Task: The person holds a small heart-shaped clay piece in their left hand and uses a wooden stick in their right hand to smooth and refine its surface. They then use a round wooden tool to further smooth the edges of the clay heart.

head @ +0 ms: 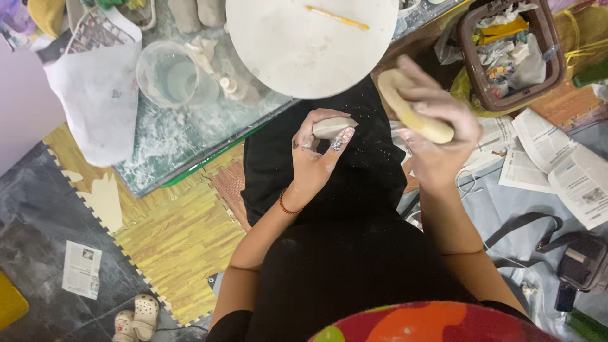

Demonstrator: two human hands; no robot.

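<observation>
My left hand (316,155) holds a small grey lump of clay (332,126) between thumb and fingers, above my black-clad lap. My right hand (437,126) grips a yellowish sponge (411,107), curved and long, just right of the clay lump. Both hands are smeared with pale clay. A red cord bracelet circles my left wrist. Right above the hands sits a round white board (297,50) with a thin orange stick (337,18) lying on it.
A clay-smeared glass table (171,139) carries a clear plastic cup of water (170,75) and grey clay lumps (196,12). A brown bin of scraps (513,54) stands at right, newspapers (557,158) and a dark bag (579,259) beside it. Yellow foam mats (177,240) and small shoes (136,316) lie at left.
</observation>
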